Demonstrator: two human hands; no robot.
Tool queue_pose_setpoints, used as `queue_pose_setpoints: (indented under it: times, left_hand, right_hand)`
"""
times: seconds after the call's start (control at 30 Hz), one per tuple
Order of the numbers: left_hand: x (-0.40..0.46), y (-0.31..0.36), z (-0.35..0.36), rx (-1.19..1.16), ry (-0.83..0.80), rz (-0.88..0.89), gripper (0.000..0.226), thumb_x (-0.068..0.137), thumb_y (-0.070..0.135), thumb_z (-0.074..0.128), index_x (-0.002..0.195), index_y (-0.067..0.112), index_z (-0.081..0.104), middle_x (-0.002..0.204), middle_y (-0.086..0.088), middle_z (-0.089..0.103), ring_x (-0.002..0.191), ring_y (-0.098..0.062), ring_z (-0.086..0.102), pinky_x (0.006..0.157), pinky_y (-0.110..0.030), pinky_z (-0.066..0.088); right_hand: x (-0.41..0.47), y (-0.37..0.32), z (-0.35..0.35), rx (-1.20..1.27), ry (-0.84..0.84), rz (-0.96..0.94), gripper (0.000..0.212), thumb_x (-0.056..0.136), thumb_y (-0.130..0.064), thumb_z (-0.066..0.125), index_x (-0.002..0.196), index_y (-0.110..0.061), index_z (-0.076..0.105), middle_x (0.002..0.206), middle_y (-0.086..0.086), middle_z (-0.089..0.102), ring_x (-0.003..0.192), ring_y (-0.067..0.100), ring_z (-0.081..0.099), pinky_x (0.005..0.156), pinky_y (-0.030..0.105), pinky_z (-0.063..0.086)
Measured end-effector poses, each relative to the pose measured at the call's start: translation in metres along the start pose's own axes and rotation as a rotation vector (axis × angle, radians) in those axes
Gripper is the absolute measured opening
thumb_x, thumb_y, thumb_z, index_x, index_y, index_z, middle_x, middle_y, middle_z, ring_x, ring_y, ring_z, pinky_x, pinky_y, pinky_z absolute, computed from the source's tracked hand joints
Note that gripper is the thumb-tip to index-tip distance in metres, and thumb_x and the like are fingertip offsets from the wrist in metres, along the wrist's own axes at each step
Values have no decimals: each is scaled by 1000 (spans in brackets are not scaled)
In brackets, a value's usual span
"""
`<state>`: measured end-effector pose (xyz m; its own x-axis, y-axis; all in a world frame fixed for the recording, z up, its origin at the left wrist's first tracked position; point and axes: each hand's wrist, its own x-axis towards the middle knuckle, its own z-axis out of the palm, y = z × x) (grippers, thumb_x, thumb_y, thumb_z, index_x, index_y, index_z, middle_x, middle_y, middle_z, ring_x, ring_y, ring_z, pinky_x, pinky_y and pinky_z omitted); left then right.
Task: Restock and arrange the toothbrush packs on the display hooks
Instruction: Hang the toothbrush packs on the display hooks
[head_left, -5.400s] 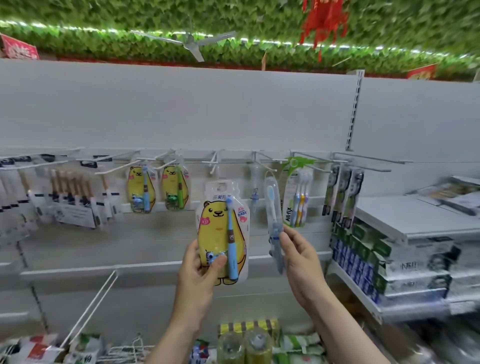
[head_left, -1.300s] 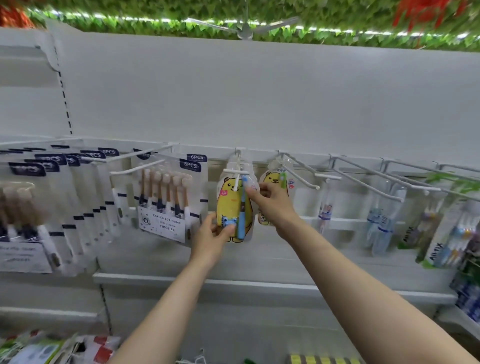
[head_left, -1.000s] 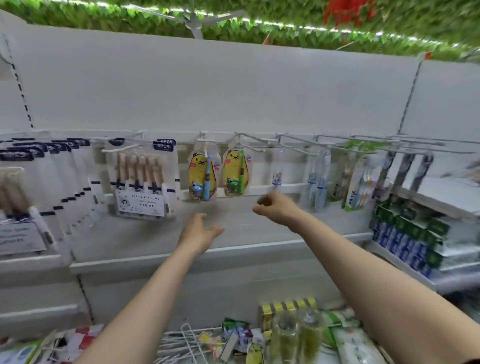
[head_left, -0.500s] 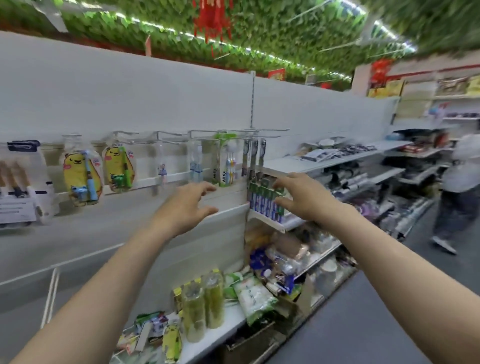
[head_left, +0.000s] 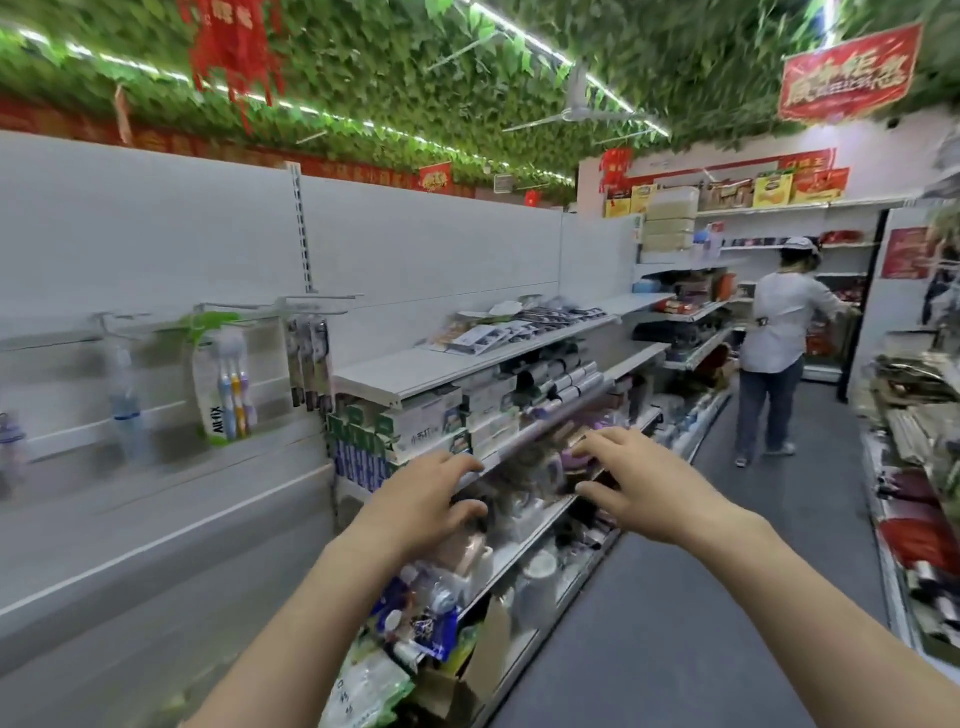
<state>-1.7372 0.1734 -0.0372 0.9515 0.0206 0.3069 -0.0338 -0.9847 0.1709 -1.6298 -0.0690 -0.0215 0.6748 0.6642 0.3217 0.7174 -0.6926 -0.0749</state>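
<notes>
White metal shelving (head_left: 457, 366) is seen running along the aisle, up and to the left of both sets of fingers, with a grey floor (head_left: 727, 597) below and to their right. Beyond the fingertips, far down the aisle, a person in a white shirt (head_left: 779, 332) is seen from behind. Stacked toothpaste boxes (head_left: 415, 426) sit just above and left of the left fingers. Well to the left of those fingers, a green-topped toothbrush pack (head_left: 223, 384) is hung from a display hook (head_left: 228, 312); its long axis is upright, and the 3 brushes inside are stood with bristles up and handles down. Beside it, dark toothbrush packs (head_left: 310, 364) are hung the same way, long axis vertical. A blurred clear pack (head_left: 124, 400) hangs further left. The left hand (head_left: 421, 504) and right hand (head_left: 639, 483) are held out in mid-air, palms down, fingers loosely spread and slightly curled, with nothing gripped.
</notes>
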Motion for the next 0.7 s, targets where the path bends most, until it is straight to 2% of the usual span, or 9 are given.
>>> queue_pose_setpoints:
  times: [0.3, 0.43, 0.63, 0.7]
  left_hand:
    - [159, 85, 56, 47, -69, 73, 46, 95, 44, 57, 137, 26, 49, 137, 3, 52, 124, -16, 50, 96, -28, 38]
    - [222, 91, 86, 58, -67, 64, 41, 94, 46, 58, 130, 27, 52, 130, 3, 55, 118, -19, 54, 95, -34, 45]
    - [335, 93, 133, 80, -27, 82, 42, 95, 45, 57, 132, 27, 52, 129, 2, 56, 118, -19, 53, 93, -30, 40]
    - [386, 93, 149, 64, 4, 80, 43, 93, 47, 58, 131, 27, 53, 128, 1, 57, 117, -20, 55, 95, -32, 44]
  right_hand:
    - [47, 170, -1, -17, -35, 83, 40, 99, -43, 55, 135, -27, 51, 136, -3, 53, 126, 17, 48, 98, 33, 44]
    - [78, 229, 20, -14, -30, 89, 42, 99, -42, 55, 137, -25, 50, 136, -2, 52, 129, 19, 46, 98, 35, 44]
    - [148, 324, 48, -11, -18, 83, 44, 99, -42, 55, 140, -27, 49, 140, -4, 52, 131, 17, 46, 100, 34, 44]
    - [181, 361, 53, -18, -15, 76, 45, 99, -42, 55, 140, -26, 49, 141, -3, 52, 131, 17, 46, 102, 35, 45]
